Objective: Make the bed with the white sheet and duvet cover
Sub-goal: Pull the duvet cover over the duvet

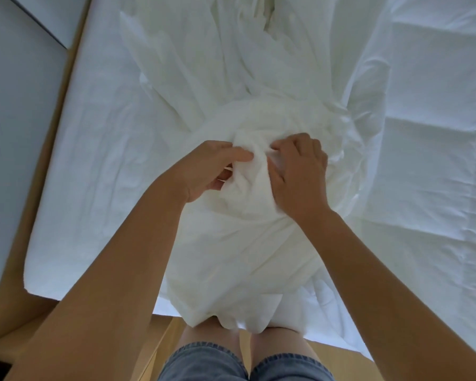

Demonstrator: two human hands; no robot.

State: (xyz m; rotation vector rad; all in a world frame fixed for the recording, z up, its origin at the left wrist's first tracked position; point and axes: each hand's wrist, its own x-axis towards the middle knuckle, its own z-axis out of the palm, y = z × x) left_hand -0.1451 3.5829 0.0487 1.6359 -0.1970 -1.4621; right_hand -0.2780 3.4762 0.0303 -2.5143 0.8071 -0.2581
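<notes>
Our left hand [209,171] pinches a fold of the cream duvet cover [239,243], thumb on top and fingers curled beneath, mostly hidden. Our right hand [300,174] grips the same bunch, fingertips buried in cloth. The cover lies along the bed over the white sheet [94,160] — far end cut off at the top, near end hanging past the mattress edge against our legs [204,331]. Bare sheet spreads left to the wooden frame [63,111].
</notes>
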